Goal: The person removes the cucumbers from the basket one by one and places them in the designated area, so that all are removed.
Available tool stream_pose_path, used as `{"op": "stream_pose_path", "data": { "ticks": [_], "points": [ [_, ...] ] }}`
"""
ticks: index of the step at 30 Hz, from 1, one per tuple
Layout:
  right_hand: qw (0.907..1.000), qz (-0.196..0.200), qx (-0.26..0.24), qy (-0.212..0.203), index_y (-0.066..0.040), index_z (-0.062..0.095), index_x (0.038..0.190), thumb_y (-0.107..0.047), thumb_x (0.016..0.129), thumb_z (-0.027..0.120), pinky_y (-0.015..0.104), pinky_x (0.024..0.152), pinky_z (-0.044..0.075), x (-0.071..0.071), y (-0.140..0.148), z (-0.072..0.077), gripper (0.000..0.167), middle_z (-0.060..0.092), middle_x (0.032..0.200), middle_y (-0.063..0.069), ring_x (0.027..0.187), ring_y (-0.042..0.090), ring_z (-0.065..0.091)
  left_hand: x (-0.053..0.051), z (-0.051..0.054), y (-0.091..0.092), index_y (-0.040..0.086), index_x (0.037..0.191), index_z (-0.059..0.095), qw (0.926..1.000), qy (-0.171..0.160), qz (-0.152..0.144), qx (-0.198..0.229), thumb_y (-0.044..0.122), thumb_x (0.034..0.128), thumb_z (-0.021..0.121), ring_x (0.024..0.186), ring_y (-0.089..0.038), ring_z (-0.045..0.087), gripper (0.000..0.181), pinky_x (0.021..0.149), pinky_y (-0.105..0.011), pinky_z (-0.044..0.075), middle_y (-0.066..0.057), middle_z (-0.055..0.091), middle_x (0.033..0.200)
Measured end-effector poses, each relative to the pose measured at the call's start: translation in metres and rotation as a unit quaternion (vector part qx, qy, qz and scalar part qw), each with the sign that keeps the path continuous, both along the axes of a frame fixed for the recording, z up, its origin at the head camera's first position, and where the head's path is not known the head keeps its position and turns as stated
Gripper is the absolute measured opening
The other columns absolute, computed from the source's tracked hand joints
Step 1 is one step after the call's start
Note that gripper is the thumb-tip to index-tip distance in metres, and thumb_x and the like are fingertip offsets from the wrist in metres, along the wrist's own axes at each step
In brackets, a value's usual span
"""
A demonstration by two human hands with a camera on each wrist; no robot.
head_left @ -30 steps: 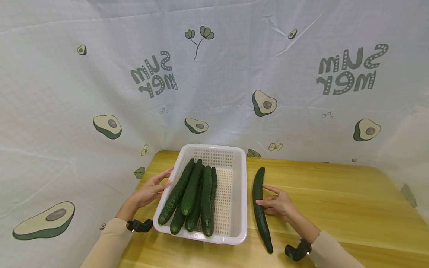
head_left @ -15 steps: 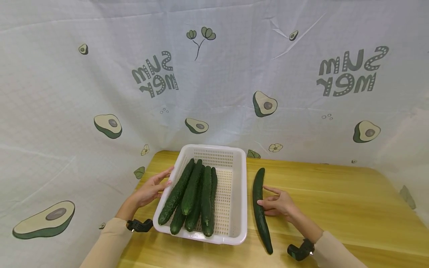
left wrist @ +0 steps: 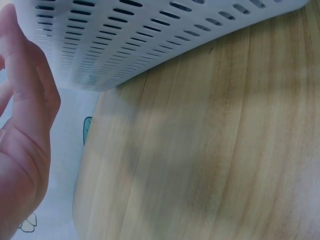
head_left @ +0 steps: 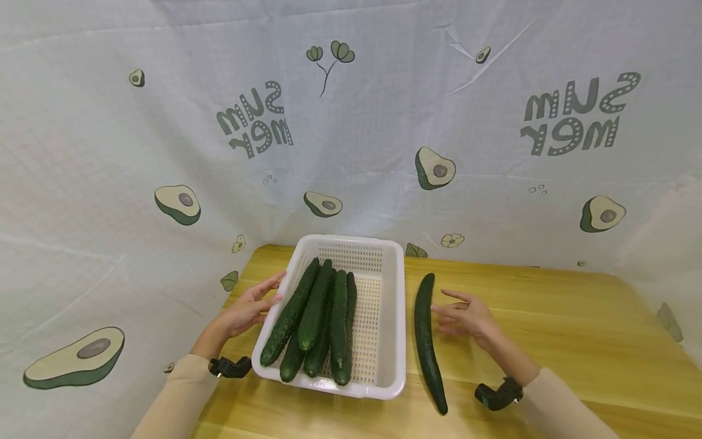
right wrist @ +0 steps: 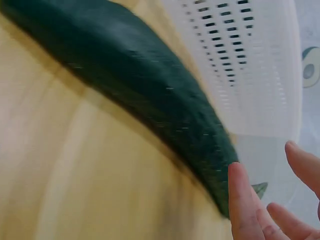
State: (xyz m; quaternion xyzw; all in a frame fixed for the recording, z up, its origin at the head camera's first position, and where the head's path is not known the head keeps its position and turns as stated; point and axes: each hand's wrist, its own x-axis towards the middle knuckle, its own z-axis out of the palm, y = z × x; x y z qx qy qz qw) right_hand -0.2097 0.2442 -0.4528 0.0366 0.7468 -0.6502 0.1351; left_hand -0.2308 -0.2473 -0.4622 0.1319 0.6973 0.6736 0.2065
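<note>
A white plastic basket (head_left: 398, 317) stands on the wooden table and holds several dark green cucumbers (head_left: 312, 311), heaped toward its left side. My left hand (head_left: 245, 312) rests against the basket's left rim, fingers fairly straight; in the left wrist view the hand (left wrist: 25, 115) is beside the slotted wall (left wrist: 115, 40). One long, slightly curved cucumber (head_left: 425, 335) lies on the table to the right of the basket. Just right of it my right hand (head_left: 466, 316) hovers with loose, parted fingers, holding nothing. The right wrist view shows the cucumber (right wrist: 145, 85) behind the fingertips (right wrist: 239, 180).
The yellow wooden table (head_left: 548, 329) extends to the right of my right hand. A pale curtain (head_left: 362, 134) printed with avocados hangs behind and to the left. Dark wrist devices (head_left: 499, 394) sit on both forearms.
My right hand, earlier touching the lone cucumber's side, has drawn off it and moved slightly right and away from me. The cucumber, the basket and my left hand stay in place.
</note>
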Motion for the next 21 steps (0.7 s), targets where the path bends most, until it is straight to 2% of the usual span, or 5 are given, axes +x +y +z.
{"op": "stream_pose_path", "data": {
  "ticks": [12, 18, 21],
  "points": [
    [0.9997, 0.009, -0.013, 0.019, 0.007, 0.031, 0.152, -0.019, 0.095, 0.071, 0.041, 0.079, 0.058, -0.013, -0.004, 0.03, 0.074, 0.065, 0.113, 0.013, 0.098, 0.035, 0.067, 0.0, -0.001, 0.001, 0.019, 0.162, 0.018, 0.9999, 0.0, -0.002, 0.011, 0.013, 0.1072, 0.048, 0.103, -0.019, 0.059, 0.063, 0.076, -0.035, 0.058, -0.021, 0.022, 0.15],
    [0.9985, 0.019, -0.036, 0.037, 0.007, 0.033, 0.151, -0.018, 0.096, 0.07, 0.043, 0.08, 0.058, -0.021, -0.013, 0.049, 0.071, 0.067, 0.105, 0.006, 0.089, 0.03, 0.07, -0.001, -0.002, 0.0, 0.018, 0.162, 0.017, 0.9999, 0.002, -0.003, 0.015, 0.012, 0.1072, 0.047, 0.105, -0.02, 0.059, 0.062, 0.077, -0.037, 0.058, -0.022, 0.022, 0.15],
    [0.9979, 0.025, -0.041, 0.044, 0.007, 0.034, 0.15, -0.016, 0.096, 0.069, 0.044, 0.081, 0.057, -0.025, -0.02, 0.059, 0.068, 0.066, 0.106, 0.007, 0.085, 0.027, 0.071, 0.0, -0.001, 0.0, 0.019, 0.162, 0.017, 0.9999, 0.0, -0.003, 0.014, 0.013, 0.1071, 0.048, 0.105, -0.021, 0.059, 0.063, 0.077, -0.037, 0.058, -0.022, 0.021, 0.151]
  ]
}}
